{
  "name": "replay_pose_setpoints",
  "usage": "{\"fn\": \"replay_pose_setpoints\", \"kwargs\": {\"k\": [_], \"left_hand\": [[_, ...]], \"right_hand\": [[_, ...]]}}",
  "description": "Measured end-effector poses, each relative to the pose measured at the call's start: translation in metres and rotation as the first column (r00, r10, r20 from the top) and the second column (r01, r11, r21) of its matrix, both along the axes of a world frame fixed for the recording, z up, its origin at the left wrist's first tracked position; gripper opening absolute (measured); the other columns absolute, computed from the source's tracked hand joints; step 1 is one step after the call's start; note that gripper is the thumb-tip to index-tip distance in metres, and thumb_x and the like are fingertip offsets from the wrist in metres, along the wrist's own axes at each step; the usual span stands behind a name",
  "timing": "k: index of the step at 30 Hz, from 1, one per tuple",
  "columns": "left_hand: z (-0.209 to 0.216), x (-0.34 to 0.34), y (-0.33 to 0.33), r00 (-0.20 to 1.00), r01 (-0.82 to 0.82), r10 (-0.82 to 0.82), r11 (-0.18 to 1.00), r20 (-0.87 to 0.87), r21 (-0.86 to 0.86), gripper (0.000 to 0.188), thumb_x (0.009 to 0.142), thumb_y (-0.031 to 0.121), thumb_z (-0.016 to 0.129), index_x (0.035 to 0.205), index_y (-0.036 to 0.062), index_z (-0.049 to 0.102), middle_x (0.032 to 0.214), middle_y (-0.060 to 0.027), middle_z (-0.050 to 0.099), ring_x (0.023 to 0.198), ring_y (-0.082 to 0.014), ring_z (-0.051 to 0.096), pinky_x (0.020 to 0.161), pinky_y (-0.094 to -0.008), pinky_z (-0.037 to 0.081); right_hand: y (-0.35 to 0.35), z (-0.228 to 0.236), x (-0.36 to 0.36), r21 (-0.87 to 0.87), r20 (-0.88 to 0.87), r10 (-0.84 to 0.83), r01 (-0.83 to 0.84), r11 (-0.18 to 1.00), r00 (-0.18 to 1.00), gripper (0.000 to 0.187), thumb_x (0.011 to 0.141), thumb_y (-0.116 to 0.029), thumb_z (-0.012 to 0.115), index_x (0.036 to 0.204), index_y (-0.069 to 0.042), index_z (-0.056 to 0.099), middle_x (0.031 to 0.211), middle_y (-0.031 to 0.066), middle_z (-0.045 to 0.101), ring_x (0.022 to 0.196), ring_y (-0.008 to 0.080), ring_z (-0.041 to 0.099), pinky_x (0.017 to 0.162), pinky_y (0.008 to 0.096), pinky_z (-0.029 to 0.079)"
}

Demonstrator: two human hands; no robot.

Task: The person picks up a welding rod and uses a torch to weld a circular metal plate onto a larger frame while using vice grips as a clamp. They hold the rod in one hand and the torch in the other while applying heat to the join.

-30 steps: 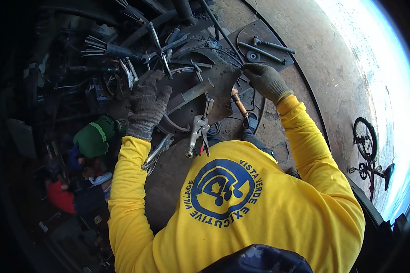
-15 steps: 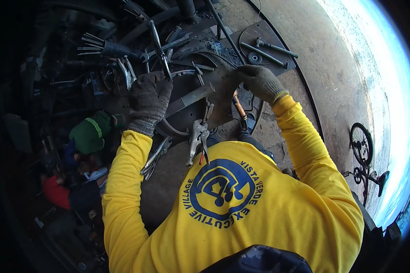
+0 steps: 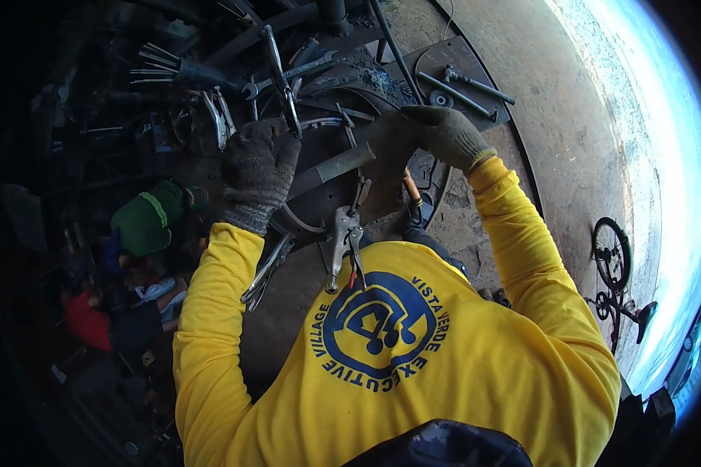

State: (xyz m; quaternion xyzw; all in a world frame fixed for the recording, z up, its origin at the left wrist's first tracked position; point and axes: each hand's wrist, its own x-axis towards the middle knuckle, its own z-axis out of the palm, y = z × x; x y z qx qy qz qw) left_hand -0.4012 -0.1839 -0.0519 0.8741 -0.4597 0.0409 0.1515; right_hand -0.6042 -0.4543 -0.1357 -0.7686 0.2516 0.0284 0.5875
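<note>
My left hand [image 3: 258, 173], in a grey knit glove, is closed beside the lower end of a shiny long-handled tool [image 3: 279, 74]. What its fingers grip is hidden. My right hand [image 3: 449, 136], also gloved, pinches the upper edge of a dark, blurred metal plate [image 3: 391, 159] that hangs over the work. Left of the plate, a flat steel bar [image 3: 333, 169] lies slanted across round metal parts. Just below the bar, locking pliers [image 3: 343, 240] hang close to my shirt. More locking pliers [image 3: 268, 268] are below my left hand.
A steel plate [image 3: 475, 66] at the far right bears a T-handled rod [image 3: 483, 84] and a small wheel [image 3: 440, 99]. Wrenches [image 3: 292, 75] and a tube of thin rods [image 3: 183, 71] lie at the back. A person in green [image 3: 149, 218] crouches at left; a bicycle [image 3: 614, 265] stands at right.
The view has shifted slightly, so the tools sit a little further right. The plate in my right hand has turned and looks darker and blurred. My left hand stays nearly in place.
</note>
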Motion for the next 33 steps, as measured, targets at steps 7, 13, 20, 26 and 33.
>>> {"fn": "replay_pose_setpoints", "kwargs": {"k": [7,13,20,26,33], "left_hand": [[0.004,0.001,-0.001,0.999,0.033,-0.033,0.999,0.022,-0.01,0.027,0.092,0.032,0.077,0.108,0.0109,0.07,0.101,-0.0137,0.071,0.095,-0.0357,0.07,0.082,-0.0462,0.056],[0.006,-0.001,0.0,1.0,0.025,-0.025,0.999,-0.001,-0.021,0.027,0.092,0.032,0.076,0.108,0.0115,0.07,0.102,-0.0131,0.071,0.096,-0.0352,0.07,0.082,-0.046,0.056],[0.006,0.0,-0.001,1.0,0.029,-0.029,1.0,-0.004,-0.012,0.026,0.092,0.031,0.076,0.107,0.0114,0.07,0.102,-0.0124,0.071,0.096,-0.0347,0.07,0.081,-0.0461,0.056],[0.006,-0.002,-0.001,1.0,0.015,-0.016,0.999,-0.007,-0.032,0.025,0.092,0.031,0.076,0.106,0.0115,0.07,0.101,-0.0128,0.071,0.096,-0.0351,0.07,0.081,-0.0458,0.055],[0.003,0.0,-0.001,0.999,0.027,-0.027,0.999,-0.017,-0.028,0.023,0.093,0.029,0.076,0.106,0.0115,0.071,0.101,-0.0127,0.071,0.095,-0.0351,0.07,0.082,-0.0449,0.055]], "right_hand": [[0.002,0.005,0.001,0.039,0.0,-0.021,0.021,0.999,1.0,0.04,0.104,-0.024,0.066,0.138,-0.003,0.067,0.111,0.0082,0.074,0.091,0.0144,0.068,0.082,0.0295,0.057],[0.005,0.009,-0.002,0.038,0.035,-0.024,0.022,0.999,0.999,0.039,0.104,-0.022,0.065,0.138,-0.003,0.068,0.11,0.0079,0.074,0.089,0.0144,0.068,0.081,0.0294,0.057],[0.009,0.011,-0.005,0.045,0.033,-0.036,0.035,0.998,0.999,0.038,0.104,-0.021,0.065,0.137,-0.004,0.069,0.112,0.0083,0.075,0.091,0.0156,0.069,0.082,0.0308,0.057],[0.014,0.015,-0.005,-0.027,0.028,-0.037,0.038,0.999,0.999,0.038,0.102,-0.022,0.064,0.135,-0.005,0.07,0.119,0.0123,0.076,0.101,0.0208,0.071,0.091,0.0338,0.056],[0.017,0.008,-0.009,0.002,-0.027,-0.097,0.097,0.995,0.995,0.043,0.1,-0.033,0.063,0.132,-0.007,0.071,0.124,0.0157,0.076,0.113,0.0285,0.073,0.1,0.0373,0.054]]}}
